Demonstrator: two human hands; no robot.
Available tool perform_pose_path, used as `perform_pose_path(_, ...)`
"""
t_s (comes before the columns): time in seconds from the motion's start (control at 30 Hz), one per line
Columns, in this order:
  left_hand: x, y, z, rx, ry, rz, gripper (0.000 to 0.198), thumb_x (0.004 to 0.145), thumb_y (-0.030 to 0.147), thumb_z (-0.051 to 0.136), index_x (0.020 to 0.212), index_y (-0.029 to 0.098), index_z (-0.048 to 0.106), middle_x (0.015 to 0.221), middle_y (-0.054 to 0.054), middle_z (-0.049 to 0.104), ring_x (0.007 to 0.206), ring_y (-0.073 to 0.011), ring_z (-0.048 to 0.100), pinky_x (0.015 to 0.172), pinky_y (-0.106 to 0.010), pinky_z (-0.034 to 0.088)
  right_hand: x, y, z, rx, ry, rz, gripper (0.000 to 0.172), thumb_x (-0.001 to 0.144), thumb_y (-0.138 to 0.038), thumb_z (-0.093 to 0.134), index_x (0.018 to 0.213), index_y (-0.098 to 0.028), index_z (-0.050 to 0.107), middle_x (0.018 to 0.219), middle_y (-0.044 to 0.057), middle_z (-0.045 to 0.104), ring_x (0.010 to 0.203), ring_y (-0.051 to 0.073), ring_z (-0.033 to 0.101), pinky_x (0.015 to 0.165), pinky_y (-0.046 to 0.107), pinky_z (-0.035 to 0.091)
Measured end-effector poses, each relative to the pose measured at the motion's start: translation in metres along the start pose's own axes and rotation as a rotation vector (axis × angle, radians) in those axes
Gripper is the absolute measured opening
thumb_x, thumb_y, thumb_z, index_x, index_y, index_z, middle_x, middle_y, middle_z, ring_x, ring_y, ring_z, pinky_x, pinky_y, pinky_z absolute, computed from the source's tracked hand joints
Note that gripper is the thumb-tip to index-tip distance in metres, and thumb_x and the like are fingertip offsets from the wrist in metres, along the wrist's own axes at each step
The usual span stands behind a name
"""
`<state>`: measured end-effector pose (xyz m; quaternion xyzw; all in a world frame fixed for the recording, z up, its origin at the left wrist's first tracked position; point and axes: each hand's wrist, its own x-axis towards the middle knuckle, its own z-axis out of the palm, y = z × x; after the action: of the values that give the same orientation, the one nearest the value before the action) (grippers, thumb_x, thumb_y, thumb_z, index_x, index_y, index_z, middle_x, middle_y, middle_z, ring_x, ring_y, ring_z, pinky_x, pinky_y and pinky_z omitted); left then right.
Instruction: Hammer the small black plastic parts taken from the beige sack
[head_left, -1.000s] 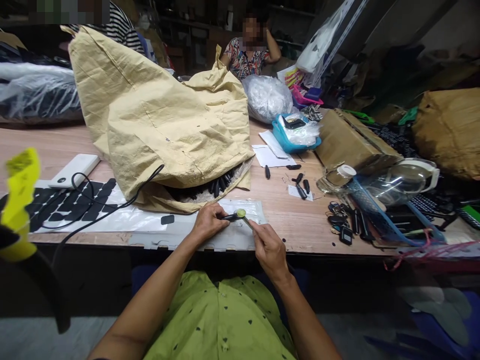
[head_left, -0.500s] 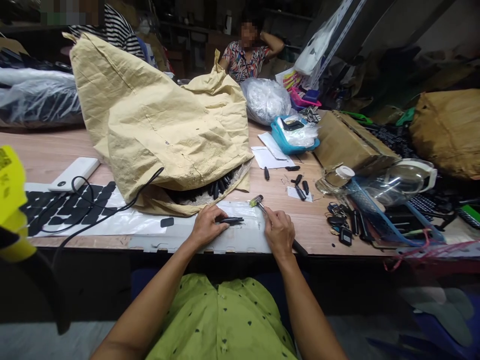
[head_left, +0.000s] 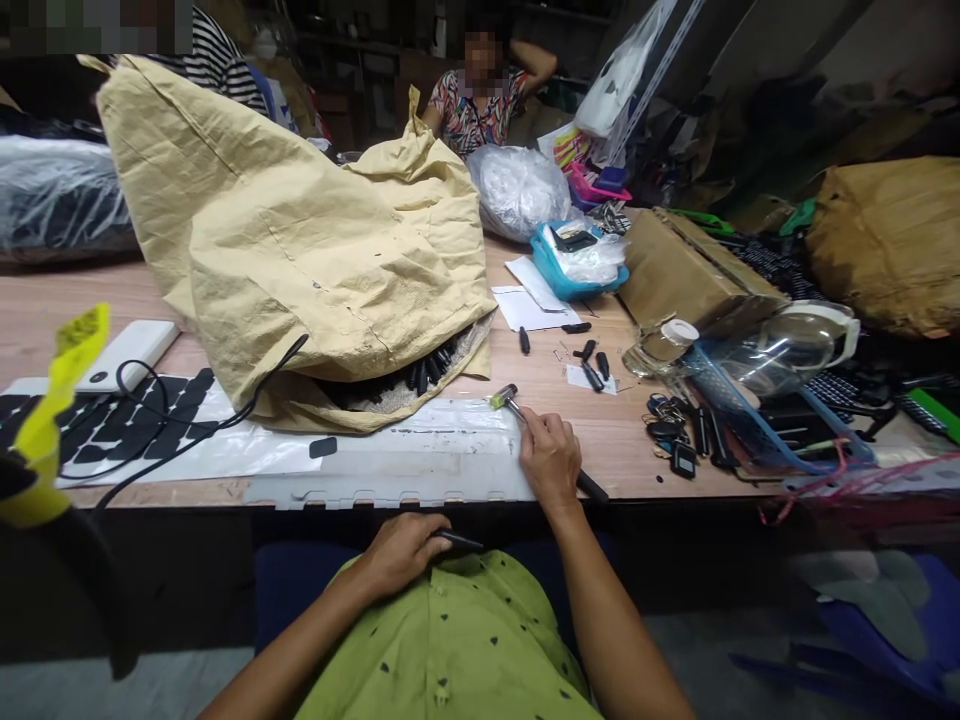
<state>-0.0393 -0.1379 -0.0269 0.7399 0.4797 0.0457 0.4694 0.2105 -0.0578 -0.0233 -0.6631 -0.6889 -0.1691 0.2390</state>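
Note:
My left hand [head_left: 405, 552] is low in front of the green shirt, below the table edge. Its fingers are closed on a slim black piece [head_left: 462, 541] that points right; its exact kind cannot be made out. Over the front of the table, my right hand [head_left: 551, 455] grips a small hammer [head_left: 503, 397]. The hammer's yellowish-and-metal head rests at the left, and its black handle end sticks out behind my hand. Under the hammer head lies a pale translucent sheet [head_left: 405, 470] with a notched front edge.
A large tan cloth sack [head_left: 322, 250] lies open toward me with several black pieces [head_left: 427, 373] in its mouth. Loose black pieces [head_left: 592, 376], keys [head_left: 670, 430], a blue basket [head_left: 574, 285] and a cardboard box [head_left: 690, 275] are at the right. Opposite sits a person [head_left: 480, 110].
My left hand has drawn back from the sheet toward my body, below the table edge, with the black piece. The right hand still holds the hammer in about the same place.

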Motion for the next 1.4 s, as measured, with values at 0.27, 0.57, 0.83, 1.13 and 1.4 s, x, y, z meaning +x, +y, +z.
perform_pose_path(0.27,0.02,-0.016,0.026,0.124,0.01,-0.327,0.048,0.087,0.028,0.057,0.135,0.026,0.061,0.133,-0.009,0.066,0.13,-0.0308,0.055,0.107,-0.04,0.042,0.0,-0.001,0.001,0.007,-0.003,-0.002,0.034,0.089,-0.012,0.053,0.114,-0.026,0.071,0.084,0.005,0.057,0.077,0.019,0.043,0.067,0.031,0.028)
perform_pose_path(0.57,0.023,0.051,-0.084,-0.21,0.443,0.072,0.03,0.086,0.038,0.054,0.087,0.019,0.077,0.083,-0.003,0.077,0.075,-0.0194,0.066,0.068,-0.027,0.048,0.001,-0.001,-0.002,0.049,-0.024,0.014,0.035,0.089,-0.011,0.051,0.115,-0.026,0.07,0.083,0.005,0.057,0.077,0.02,0.044,0.065,0.031,0.029)
perform_pose_path(0.83,0.097,0.039,-0.146,0.019,0.716,-0.411,0.026,0.074,0.04,0.067,0.062,0.019,0.074,0.066,-0.009,0.072,0.067,-0.022,0.063,0.056,-0.028,0.035,0.002,-0.003,-0.001,0.047,-0.01,0.006,0.035,0.087,-0.01,0.053,0.113,-0.025,0.071,0.083,0.004,0.057,0.077,0.019,0.044,0.066,0.03,0.029)
perform_pose_path(1.13,0.082,0.028,-0.153,-0.545,0.66,-0.325,0.034,0.066,0.043,0.066,0.048,0.018,0.053,0.046,0.0,0.053,0.04,-0.0084,0.037,0.044,-0.024,0.025,0.001,-0.003,0.0,0.05,-0.012,0.011,0.036,0.087,-0.01,0.053,0.114,-0.026,0.07,0.083,0.004,0.057,0.077,0.019,0.044,0.066,0.03,0.028)
perform_pose_path(1.4,0.053,0.042,-0.122,-0.145,0.499,-0.1,0.023,0.067,0.036,0.068,0.054,0.018,0.064,0.05,0.002,0.057,0.054,-0.0135,0.052,0.054,-0.025,0.033,0.001,-0.002,0.0,0.053,-0.037,0.02,0.037,0.086,-0.013,0.053,0.116,-0.026,0.07,0.085,0.005,0.056,0.079,0.02,0.044,0.066,0.031,0.03)
